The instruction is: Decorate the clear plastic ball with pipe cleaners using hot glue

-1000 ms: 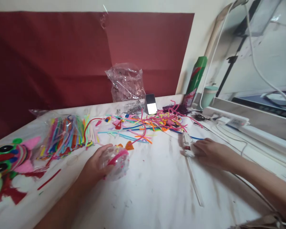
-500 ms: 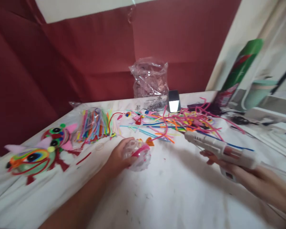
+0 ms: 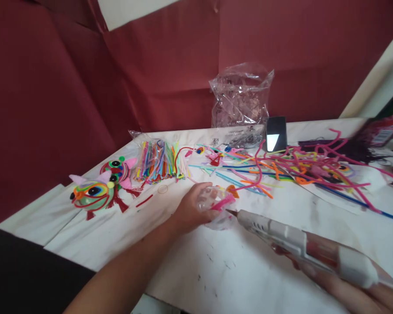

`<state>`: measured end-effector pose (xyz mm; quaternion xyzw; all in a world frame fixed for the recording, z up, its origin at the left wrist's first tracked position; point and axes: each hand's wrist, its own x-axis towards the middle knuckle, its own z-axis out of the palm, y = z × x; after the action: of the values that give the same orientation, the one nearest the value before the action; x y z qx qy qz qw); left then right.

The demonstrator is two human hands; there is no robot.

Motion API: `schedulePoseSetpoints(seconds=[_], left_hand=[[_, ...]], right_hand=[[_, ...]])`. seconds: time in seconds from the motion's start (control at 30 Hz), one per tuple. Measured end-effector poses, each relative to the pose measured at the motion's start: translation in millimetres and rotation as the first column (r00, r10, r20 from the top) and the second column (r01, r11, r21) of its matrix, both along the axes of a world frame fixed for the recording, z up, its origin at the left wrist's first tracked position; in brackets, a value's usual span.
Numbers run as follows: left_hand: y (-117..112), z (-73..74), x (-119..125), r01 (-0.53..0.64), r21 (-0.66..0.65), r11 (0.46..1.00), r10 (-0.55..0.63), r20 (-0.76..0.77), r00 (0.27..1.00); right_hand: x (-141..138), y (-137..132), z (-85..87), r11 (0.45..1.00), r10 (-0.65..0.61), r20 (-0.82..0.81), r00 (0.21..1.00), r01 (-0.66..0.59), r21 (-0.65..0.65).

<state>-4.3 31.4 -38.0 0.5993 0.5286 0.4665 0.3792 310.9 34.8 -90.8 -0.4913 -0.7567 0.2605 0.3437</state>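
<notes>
My left hand is closed around a clear plastic ball at the middle of the table. A pink strip lies against the ball, with my thumb by it. Just behind the ball sits a small orange piece. My right hand grips a white glue gun from below, most of its fingers hidden by the gun. The metal nozzle points left at the ball's right side; whether it touches, I cannot tell.
Two decorated animal heads stand at left. Bagged pipe cleaners lie behind them, and loose pipe cleaners are heaped at right. A phone and a clear plastic bag stand at the back of the white table.
The glue gun in my right hand has come left and closer, its nozzle now at the ball. My left hand still holds the ball. The view has turned left.
</notes>
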Motion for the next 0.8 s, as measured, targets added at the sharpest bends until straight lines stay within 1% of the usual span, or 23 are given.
schedulePoseSetpoints(seconds=[0.1, 0.27, 0.4, 0.53, 0.6, 0.7, 0.8], left_hand=[[-2.4, 1.6, 2.2, -0.021, 0.006, 1.000, 0.021, -0.045, 0.999], [-4.4, 2.5, 5.5, -0.034, -0.004, 0.999, 0.034, -0.043, 0.998], [-4.6, 3.7, 6.7, -0.033, 0.001, 0.999, 0.033, -0.049, 0.998], [-4.3, 2.7, 5.8, -0.036, -0.003, 0.999, 0.036, -0.060, 0.998], [-4.5, 2.0, 5.4, -0.037, -0.007, 0.999, 0.036, -0.056, 0.998], [-4.8, 1.2, 5.2, -0.030, -0.017, 0.999, 0.029, -0.059, 0.998], [-5.1, 1.3, 5.5, -0.025, -0.024, 0.999, 0.024, -0.068, 0.997]], right_hand=[[-3.4, -2.5, 2.9, 0.998, 0.044, -0.020, 0.999, -0.045, -0.032], [-12.6, -9.0, 9.0, 0.997, -0.039, -0.078, 0.996, 0.033, -0.075], [-14.6, -10.2, 6.0, 0.999, -0.010, -0.093, 0.996, 0.006, -0.043], [-14.3, -9.7, 0.7, 0.999, -0.006, -0.164, 0.986, 0.000, -0.034], [-12.2, -7.9, -2.1, 0.999, 0.031, -0.158, 0.987, -0.033, -0.009], [-7.9, -3.5, -3.9, 0.995, 0.095, -0.102, 0.990, -0.092, 0.037], [-6.6, -0.4, 0.8, 0.991, 0.130, -0.096, 0.987, -0.128, 0.030]])
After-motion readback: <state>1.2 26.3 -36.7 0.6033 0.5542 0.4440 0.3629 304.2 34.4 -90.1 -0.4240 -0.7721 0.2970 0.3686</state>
